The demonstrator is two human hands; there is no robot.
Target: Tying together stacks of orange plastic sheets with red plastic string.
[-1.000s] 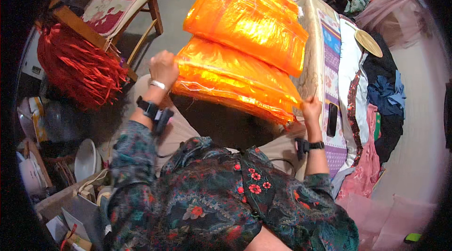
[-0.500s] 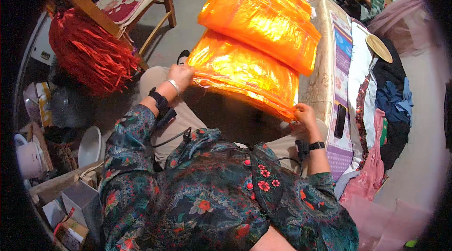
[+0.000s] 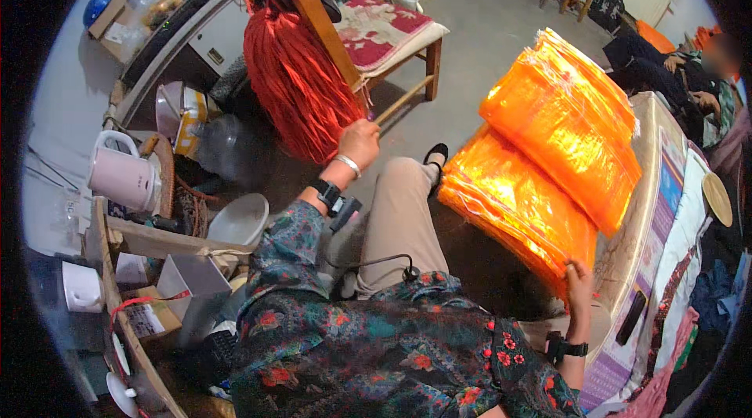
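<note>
A stack of shiny orange woven plastic sacks, its upper part folded over, lies aslant over my knees and beside the bed-like surface on the right. My right hand pinches its near right corner. My left hand is away from the stack, fingers curled, at the lower right edge of a hanging bundle of red plastic strips. Whether a strip is between those fingers is hidden. The bundle hangs by a wooden chair frame.
A cushioned chair stands ahead. On the right, a padded surface carries a phone, cloths and a round fan-like disc. At left are a wooden crate, a white basin and a pink pot. Another person sits far right.
My left hand has let go of the sacks' left edge and moved left to the red strips. My right hand keeps its corner. The view has turned left.
</note>
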